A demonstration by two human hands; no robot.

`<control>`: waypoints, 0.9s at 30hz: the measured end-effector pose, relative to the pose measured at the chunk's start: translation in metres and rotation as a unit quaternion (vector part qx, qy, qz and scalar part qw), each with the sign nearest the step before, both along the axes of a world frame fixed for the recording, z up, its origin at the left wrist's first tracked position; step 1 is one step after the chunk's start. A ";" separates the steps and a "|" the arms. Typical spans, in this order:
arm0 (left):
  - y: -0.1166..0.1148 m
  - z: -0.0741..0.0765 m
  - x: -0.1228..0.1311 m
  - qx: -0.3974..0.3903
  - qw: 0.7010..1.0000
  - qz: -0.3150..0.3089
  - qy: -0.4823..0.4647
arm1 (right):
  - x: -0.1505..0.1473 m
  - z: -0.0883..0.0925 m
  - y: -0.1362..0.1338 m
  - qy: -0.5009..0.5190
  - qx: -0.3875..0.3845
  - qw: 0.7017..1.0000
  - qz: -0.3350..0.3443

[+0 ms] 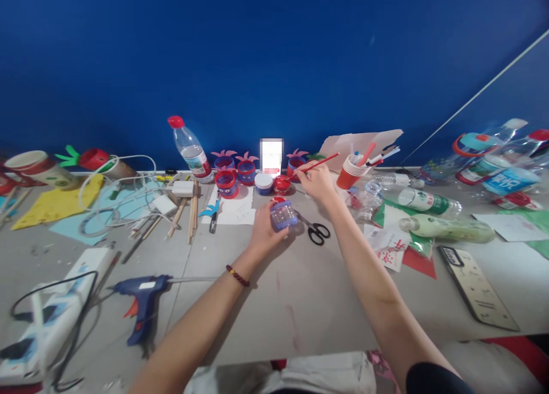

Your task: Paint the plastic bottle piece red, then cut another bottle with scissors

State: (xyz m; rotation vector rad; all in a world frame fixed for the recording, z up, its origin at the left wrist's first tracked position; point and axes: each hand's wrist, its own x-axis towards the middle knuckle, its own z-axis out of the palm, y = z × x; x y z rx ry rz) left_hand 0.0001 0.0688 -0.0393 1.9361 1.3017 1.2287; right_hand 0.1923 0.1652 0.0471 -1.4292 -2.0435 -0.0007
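My left hand is closed round a cut piece of clear plastic bottle painted blue, held just above the grey table. My right hand pinches a red-handled paintbrush, its tip dipped in a small open pot of red paint. A white pot with a blue band stands just left of the red one. Black-handled scissors lie on the table between my two forearms.
Blue and red painted bottle rings with pink tops line the blue wall beside a red-capped water bottle. A blue glue gun and power strip lie left; plastic bottles, a cup of pens and a phone right.
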 end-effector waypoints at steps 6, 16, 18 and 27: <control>-0.001 0.001 0.000 0.003 1.000 -0.005 -0.008 | 0.001 -0.002 0.000 0.009 0.024 1.000 -0.009; 0.000 -0.001 0.000 0.014 1.000 0.006 -0.008 | -0.001 -0.001 -0.002 0.010 0.023 1.000 -0.001; 0.000 -0.001 0.000 0.020 1.000 0.006 -0.008 | -0.002 0.000 -0.002 0.007 0.026 1.000 -0.004; 0.001 -0.004 -0.001 0.013 1.000 0.000 0.004 | -0.004 -0.001 -0.002 -0.016 0.017 1.000 0.000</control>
